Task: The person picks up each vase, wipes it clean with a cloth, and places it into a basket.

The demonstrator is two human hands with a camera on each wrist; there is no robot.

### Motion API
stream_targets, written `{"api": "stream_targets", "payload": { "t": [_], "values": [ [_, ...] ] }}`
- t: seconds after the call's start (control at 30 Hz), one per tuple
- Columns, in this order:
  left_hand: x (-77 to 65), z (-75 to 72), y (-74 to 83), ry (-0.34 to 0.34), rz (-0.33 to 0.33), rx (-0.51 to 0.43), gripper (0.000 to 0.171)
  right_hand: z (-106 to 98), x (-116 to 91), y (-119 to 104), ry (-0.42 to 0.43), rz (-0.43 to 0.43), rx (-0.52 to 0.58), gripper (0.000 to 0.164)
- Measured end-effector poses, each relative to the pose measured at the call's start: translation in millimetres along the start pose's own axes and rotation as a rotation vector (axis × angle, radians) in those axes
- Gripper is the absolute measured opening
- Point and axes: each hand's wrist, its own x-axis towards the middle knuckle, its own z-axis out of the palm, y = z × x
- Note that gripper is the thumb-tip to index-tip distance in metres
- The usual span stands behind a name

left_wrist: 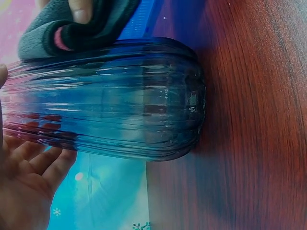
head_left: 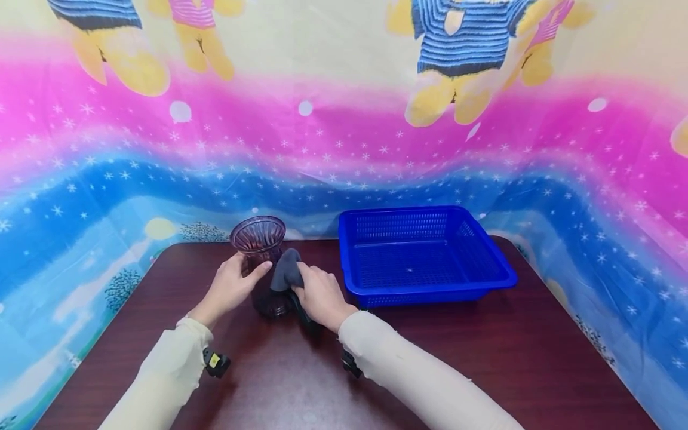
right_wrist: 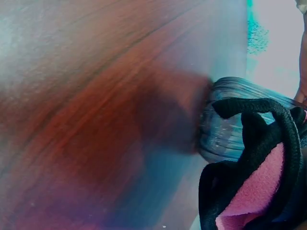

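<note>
A clear ribbed glass vase (head_left: 266,298) with a flared rim stands upright toward the back left of the table. My left hand (head_left: 228,286) grips it below the rim, thumb on the near side and fingers around the far left side. A dark grey cloth (head_left: 287,273) is bunched in my right hand (head_left: 325,295), which holds it against the vase's right side. In the right wrist view, the cloth (right_wrist: 254,187) shows a pink underside and dark edging, with a loose fold hanging across the lower glass. The left wrist view shows the vase's ribbed body (left_wrist: 120,100) and rounded base.
A blue plastic basket (head_left: 430,297) with perforated sides sits to the right of the vase, near the table's back edge. The dark reddish-brown wooden table (head_left: 457,358) extends toward me. Behind it hangs a printed cloth backdrop (head_left: 322,137) with cartoon figures and snowflakes.
</note>
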Motion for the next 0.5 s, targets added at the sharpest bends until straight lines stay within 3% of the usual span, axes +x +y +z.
{"api": "stream_targets", "payload": {
  "t": [0.5],
  "values": [
    [-1.3,0.5,1.2,0.011,0.01,-0.005,0.052,27.5,-7.7,22.4,-0.138,0.04,-0.045,0.02]
  ]
}}
